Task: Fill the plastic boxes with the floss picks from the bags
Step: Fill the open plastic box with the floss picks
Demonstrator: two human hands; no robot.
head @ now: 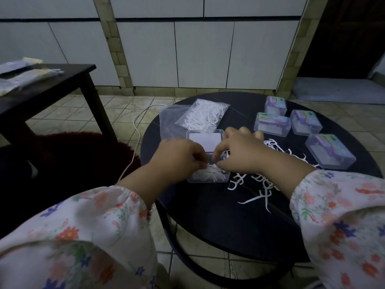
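An open clear plastic box [208, 178] lies on the round black table [208, 215], its lid [205, 140] flipped back. White floss picks fill its tray. My left hand [177, 157] and my right hand [239, 153] meet over the tray, fingertips pinching floss picks at its top edge. Loose floss picks [256, 184] lie scattered to the right of the box, partly under my right wrist. A clear bag of floss picks [204, 116] lies behind the lid, on top of an empty flat bag [168, 119].
Several closed plastic boxes [331, 151] with purple labels stand at the table's right. A white cable [135, 130] runs over the tiled floor at the left. A dark side table [48, 84] with packets stands far left, beside a dark red rug [83, 155].
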